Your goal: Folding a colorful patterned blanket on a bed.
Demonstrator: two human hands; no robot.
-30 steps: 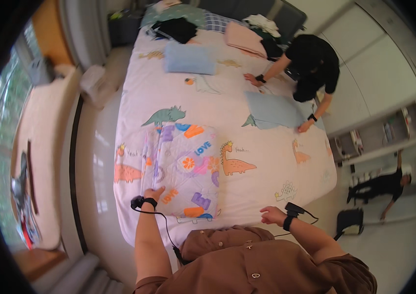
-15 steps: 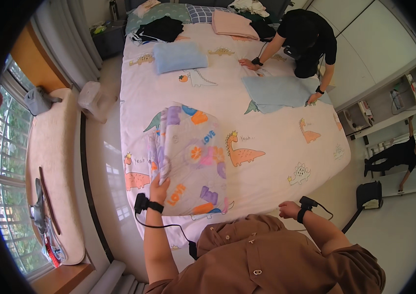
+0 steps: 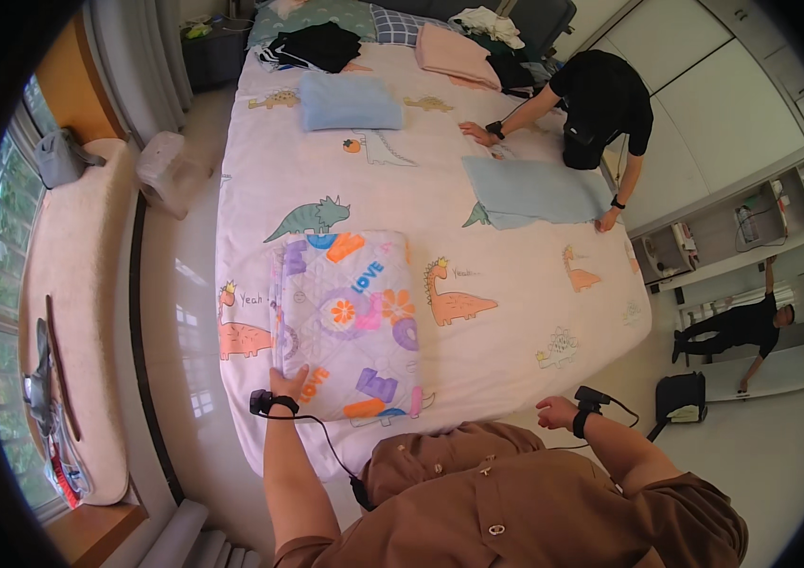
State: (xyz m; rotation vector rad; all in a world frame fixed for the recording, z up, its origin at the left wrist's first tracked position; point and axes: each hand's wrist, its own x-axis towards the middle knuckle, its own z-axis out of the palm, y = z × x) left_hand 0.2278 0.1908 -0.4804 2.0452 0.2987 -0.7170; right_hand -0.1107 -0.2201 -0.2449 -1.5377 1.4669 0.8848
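A quilted lavender blanket (image 3: 350, 327) with bright printed letters and flowers lies folded in a rectangle on the near left part of the bed. My left hand (image 3: 290, 383) rests on its near left corner, thumb and fingers spread. Off the bed's near edge hovers my right hand (image 3: 558, 413), holding nothing, its fingers loosely bent and apart. Across the bed, a co-worker in black (image 3: 605, 104) leans over a flat light-blue cloth (image 3: 534, 192). One of that person's hands is at the cloth's right end, the other on the bedsheet.
A folded blue piece (image 3: 353, 102), black clothes (image 3: 315, 47) and a pink folded cloth (image 3: 457, 57) lie toward the bed's head. Left of the bed are a plastic stool (image 3: 170, 170) and a padded window ledge (image 3: 80, 284). A black bin (image 3: 681, 398) stands to the right.
The blanket's raised left side has come down, and it now lies flatter and squarer. My left hand has lowered toward me on its corner. My right hand has hardly moved.
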